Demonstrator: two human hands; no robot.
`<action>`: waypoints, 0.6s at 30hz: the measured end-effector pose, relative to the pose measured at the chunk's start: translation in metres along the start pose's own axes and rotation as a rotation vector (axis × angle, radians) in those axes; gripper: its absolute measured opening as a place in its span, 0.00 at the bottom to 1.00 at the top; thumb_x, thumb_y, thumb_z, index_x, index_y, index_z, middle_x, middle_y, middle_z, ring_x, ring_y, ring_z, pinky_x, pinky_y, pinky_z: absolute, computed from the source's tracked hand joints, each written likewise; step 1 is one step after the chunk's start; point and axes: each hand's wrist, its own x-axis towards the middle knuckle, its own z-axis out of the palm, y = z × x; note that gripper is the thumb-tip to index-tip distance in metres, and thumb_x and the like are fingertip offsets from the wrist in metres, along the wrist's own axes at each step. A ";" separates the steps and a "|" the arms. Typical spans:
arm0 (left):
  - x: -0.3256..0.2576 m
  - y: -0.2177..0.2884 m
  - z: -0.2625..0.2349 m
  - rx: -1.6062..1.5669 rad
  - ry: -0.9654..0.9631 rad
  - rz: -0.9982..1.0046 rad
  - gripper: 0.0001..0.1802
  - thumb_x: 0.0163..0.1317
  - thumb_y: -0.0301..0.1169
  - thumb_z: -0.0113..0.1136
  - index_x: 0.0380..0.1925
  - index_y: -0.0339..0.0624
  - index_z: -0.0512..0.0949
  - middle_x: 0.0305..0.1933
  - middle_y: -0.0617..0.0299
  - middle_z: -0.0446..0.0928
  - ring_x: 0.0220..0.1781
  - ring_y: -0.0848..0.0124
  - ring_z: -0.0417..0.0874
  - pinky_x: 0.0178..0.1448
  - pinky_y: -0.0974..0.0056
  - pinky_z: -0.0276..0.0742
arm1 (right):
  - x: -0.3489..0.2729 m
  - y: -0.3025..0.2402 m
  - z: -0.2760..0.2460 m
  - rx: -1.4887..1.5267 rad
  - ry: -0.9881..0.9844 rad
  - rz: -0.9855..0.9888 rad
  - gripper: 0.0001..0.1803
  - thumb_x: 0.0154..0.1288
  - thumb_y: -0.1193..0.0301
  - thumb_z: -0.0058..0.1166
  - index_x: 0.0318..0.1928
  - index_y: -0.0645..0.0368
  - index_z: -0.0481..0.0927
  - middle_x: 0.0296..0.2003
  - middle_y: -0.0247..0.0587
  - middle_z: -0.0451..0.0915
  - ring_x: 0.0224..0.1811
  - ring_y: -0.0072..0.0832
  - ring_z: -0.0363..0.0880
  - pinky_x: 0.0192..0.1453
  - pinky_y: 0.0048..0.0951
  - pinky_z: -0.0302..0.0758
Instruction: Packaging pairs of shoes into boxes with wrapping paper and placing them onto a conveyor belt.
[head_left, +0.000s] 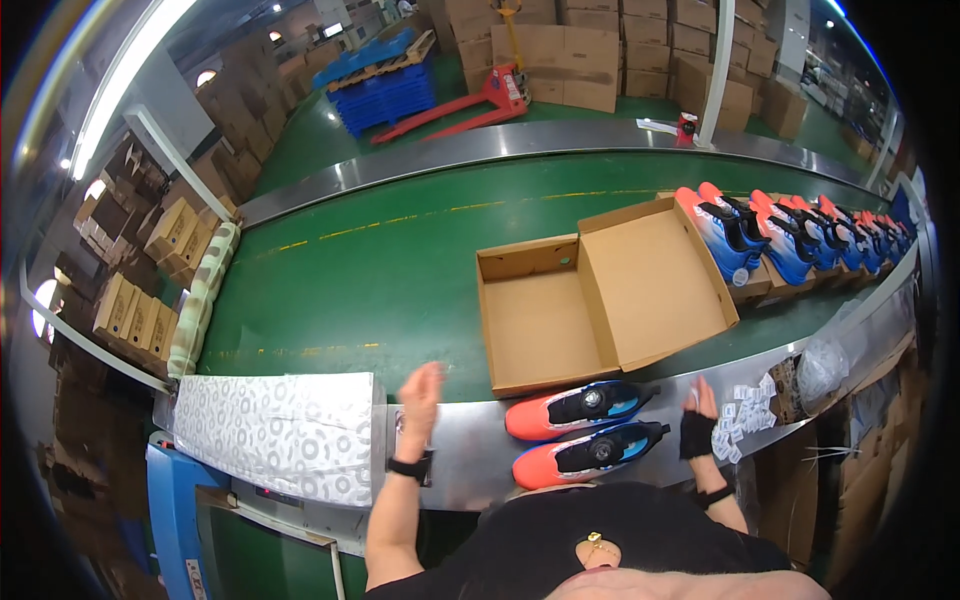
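Note:
A pair of coral, black and blue sneakers lies side by side on the metal ledge before me, one shoe [580,410] just beyond the other shoe [590,455]. My left hand [420,398] is raised left of them, near the stack of patterned tissue paper [285,435]. Its fingers stretch out with nothing visible in them, slightly blurred. To the right of the shoes, my right hand [702,405], in a black fingerless wrap, has its fingers extended beside small white packets [748,412]. Beyond the shoes, an open cardboard shoebox [540,335] rests with its lid [655,290] folded back to the right.
More sneakers [790,245] stand in a row on boxes at the far right of the green belt [340,270]. A crumpled clear plastic bag [823,365] lies past the packets. Beyond the belt are a red pallet jack [480,105], blue pallets [385,95] and stacked cartons.

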 end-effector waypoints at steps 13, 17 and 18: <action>-0.100 -0.054 -0.216 1.121 0.015 -0.744 0.36 0.58 0.49 0.44 0.61 0.40 0.51 0.67 0.52 0.43 0.68 0.53 0.42 0.58 0.32 0.41 | 0.048 -0.105 0.168 -0.117 -1.264 -0.535 0.31 0.45 0.66 0.56 0.53 0.54 0.65 0.48 0.57 0.67 0.46 0.48 0.72 0.44 0.41 0.70; -0.106 -0.080 -0.228 1.207 0.072 -0.671 0.27 0.61 0.45 0.41 0.58 0.44 0.58 0.64 0.52 0.50 0.65 0.52 0.50 0.57 0.31 0.44 | 0.050 -0.141 0.155 -0.121 -1.268 -0.567 0.26 0.42 0.68 0.58 0.46 0.54 0.70 0.35 0.55 0.76 0.40 0.44 0.75 0.42 0.39 0.71; -0.104 -0.085 -0.231 1.244 0.089 -0.601 0.24 0.62 0.42 0.39 0.56 0.44 0.60 0.63 0.52 0.53 0.64 0.54 0.54 0.56 0.31 0.45 | 0.049 -0.141 0.156 -0.117 -1.266 -0.560 0.26 0.42 0.68 0.58 0.46 0.54 0.70 0.35 0.55 0.76 0.40 0.44 0.75 0.42 0.39 0.71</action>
